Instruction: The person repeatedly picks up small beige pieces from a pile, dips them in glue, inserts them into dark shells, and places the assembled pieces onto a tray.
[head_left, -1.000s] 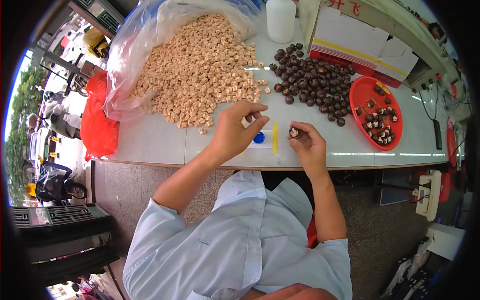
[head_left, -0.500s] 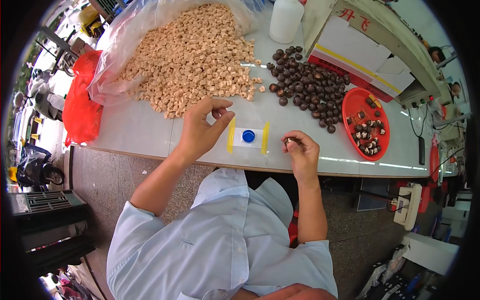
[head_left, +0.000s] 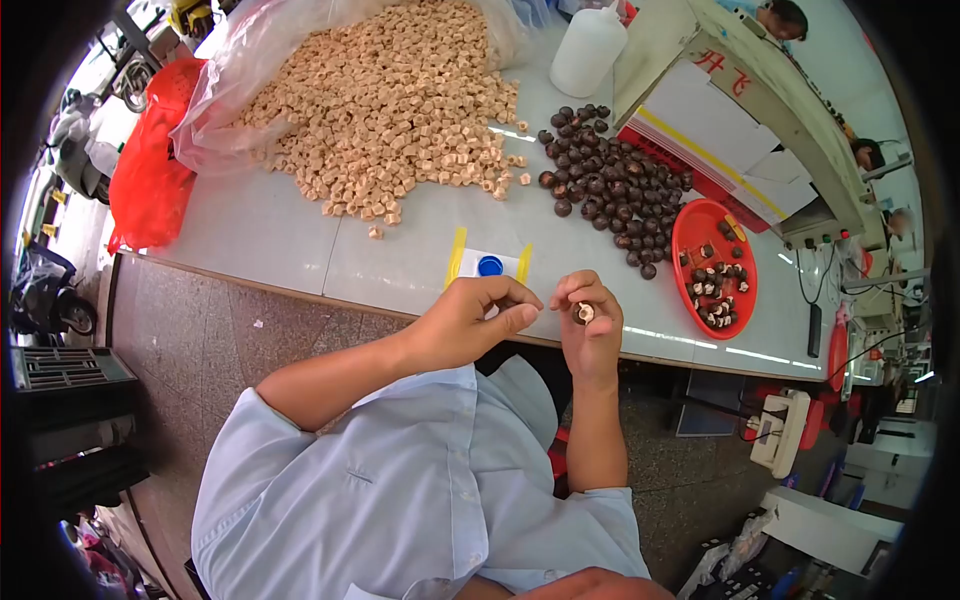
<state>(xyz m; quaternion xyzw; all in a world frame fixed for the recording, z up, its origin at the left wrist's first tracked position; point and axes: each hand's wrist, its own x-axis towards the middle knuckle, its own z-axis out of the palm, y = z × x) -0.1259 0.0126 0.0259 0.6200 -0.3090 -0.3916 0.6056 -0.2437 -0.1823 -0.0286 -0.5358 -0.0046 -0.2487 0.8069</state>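
My right hand holds a small dark brown ball whose open side, showing a pale cream inside, faces up. Just to its left is my left hand, thumb and forefinger brought together and pointing at the ball. Whatever lies between those fingertips, if anything, is too small to make out. Beyond my left hand, a round blue cap-like piece sits on a white patch held down by two yellow tape strips. A large heap of pale tan, block-like pieces spreads at the back left.
Many dark brown balls lie loose right of centre. A red oval tray holds more, some with pale parts. Behind stand a white bottle and an opened carton. Clear plastic and a red bag are at left.
My left hand has come from beside the tan heap, toward me and rightward, close to my right hand. My right hand has turned, so the ball's pale opening shows. The camera view has shifted slightly.
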